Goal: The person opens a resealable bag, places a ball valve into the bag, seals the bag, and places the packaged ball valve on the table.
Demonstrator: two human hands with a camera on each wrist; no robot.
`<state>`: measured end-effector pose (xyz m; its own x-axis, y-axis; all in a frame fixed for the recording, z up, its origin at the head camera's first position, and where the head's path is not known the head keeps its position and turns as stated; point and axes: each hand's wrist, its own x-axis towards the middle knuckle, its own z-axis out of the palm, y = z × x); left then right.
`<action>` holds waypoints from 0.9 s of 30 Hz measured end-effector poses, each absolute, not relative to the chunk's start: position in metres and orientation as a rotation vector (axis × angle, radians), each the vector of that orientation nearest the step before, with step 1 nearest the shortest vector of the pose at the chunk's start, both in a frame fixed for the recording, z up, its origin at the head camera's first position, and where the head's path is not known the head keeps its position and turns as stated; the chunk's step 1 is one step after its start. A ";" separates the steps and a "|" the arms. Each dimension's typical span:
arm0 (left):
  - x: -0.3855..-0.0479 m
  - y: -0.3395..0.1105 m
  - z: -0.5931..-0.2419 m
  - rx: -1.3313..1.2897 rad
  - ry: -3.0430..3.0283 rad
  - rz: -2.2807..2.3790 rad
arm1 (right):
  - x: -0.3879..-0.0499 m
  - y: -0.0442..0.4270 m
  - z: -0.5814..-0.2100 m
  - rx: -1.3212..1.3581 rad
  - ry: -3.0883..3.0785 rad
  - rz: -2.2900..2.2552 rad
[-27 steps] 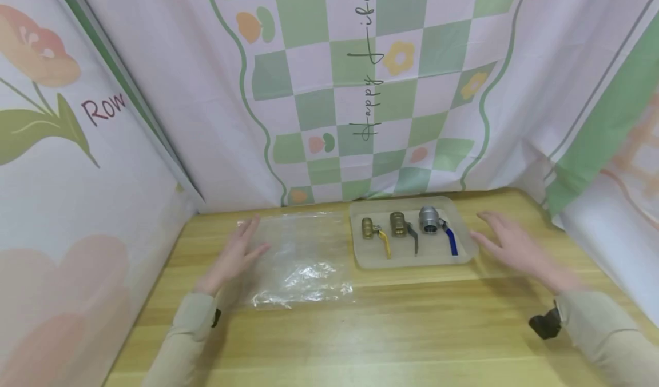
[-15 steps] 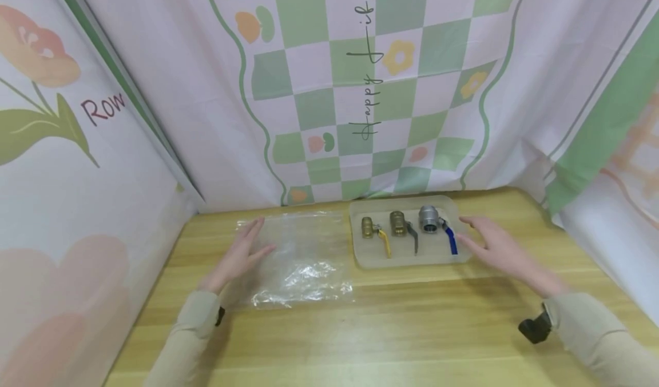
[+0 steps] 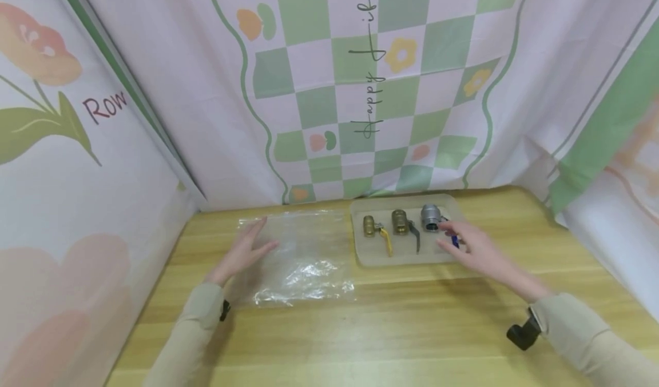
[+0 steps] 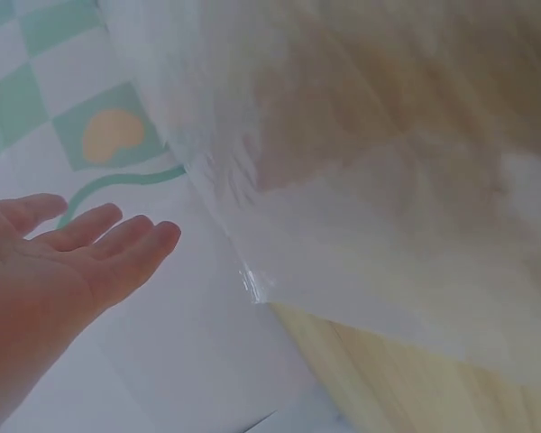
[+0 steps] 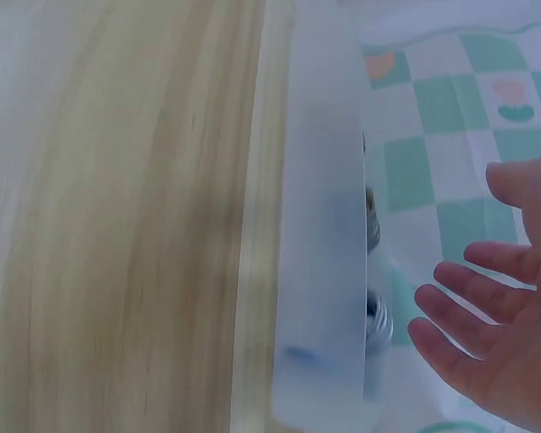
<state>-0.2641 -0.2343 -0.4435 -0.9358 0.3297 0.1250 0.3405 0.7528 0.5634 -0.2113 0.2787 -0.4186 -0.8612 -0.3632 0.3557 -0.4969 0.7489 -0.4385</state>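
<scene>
A light yellow-brown wooden tabletop (image 3: 360,341), its darker grain streaks running from side to side, carries two things directly on its surface, both toward the far edge. On the left, a clear, roughly rectangular plastic bag (image 3: 304,247) lies flat, wood tones showing through and bright glare along its wrinkled near part. Just beside it on the right sits a shallow, translucent whitish tray (image 3: 383,262) with rounded corners.

My right hand (image 3: 476,248) hides part of the blue lever (image 3: 455,242) of the silver ball valve (image 3: 430,218); touching or not, I can't tell. From my right wrist, the frosted tray (image 5: 325,180) blurs that lever near six o'clock. At eight o'clock, the left wrist view crops my left hand (image 4: 68,275).
</scene>
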 end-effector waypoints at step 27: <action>-0.286 -0.218 -0.435 -0.458 -2.920 -1.126 | -0.182 0.208 -0.427 0.814 -2.802 1.135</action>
